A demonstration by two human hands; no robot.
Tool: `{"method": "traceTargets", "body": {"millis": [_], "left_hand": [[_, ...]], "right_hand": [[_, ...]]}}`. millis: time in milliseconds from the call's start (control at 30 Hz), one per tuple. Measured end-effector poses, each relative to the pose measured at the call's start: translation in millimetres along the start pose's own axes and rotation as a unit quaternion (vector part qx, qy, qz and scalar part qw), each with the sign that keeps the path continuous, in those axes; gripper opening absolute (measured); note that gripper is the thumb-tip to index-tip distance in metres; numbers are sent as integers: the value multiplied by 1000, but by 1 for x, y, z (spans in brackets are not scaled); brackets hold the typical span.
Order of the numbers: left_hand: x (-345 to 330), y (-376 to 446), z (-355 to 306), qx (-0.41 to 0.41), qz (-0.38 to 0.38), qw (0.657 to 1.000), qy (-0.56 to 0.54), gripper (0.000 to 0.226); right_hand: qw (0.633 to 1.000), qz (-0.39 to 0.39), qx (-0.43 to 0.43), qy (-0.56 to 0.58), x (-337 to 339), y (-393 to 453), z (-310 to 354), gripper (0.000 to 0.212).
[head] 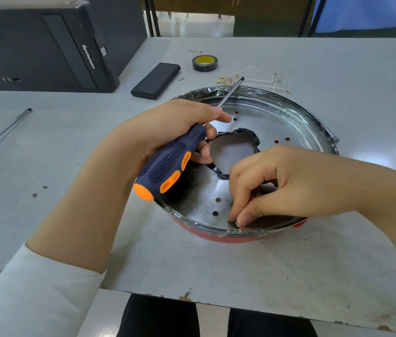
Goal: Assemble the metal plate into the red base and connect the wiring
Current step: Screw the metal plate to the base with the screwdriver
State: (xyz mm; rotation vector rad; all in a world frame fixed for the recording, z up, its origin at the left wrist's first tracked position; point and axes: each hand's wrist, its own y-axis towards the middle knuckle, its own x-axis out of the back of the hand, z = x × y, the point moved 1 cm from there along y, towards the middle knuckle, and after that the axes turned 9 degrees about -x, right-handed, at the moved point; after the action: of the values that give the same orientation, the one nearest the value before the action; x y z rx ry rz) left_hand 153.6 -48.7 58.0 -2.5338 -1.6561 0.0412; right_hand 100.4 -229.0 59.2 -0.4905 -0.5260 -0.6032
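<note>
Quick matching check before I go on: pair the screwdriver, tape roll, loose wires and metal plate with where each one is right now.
Things:
1. screwdriver
2. tape roll
3. loose wires
4. metal plate

Places:
A. seated in the red base
B. on the table beyond the base's far rim
C. held in the left hand
D. far on the table, beside the black box

Pairs: 1-C, 2-D, 3-B, 4-A
</note>
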Motion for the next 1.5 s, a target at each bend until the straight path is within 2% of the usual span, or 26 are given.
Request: {"method": "traceTargets", "body": {"millis": [1033,1500], "left_hand": [[0,1,0,2,1,1000,5,24],[2,2,2,5,1,1000,3,25]], "right_hand": [[1000,-18,10,-21,2,-1,1,5],[1000,-5,-6,-4,1,0,4,13]]}}
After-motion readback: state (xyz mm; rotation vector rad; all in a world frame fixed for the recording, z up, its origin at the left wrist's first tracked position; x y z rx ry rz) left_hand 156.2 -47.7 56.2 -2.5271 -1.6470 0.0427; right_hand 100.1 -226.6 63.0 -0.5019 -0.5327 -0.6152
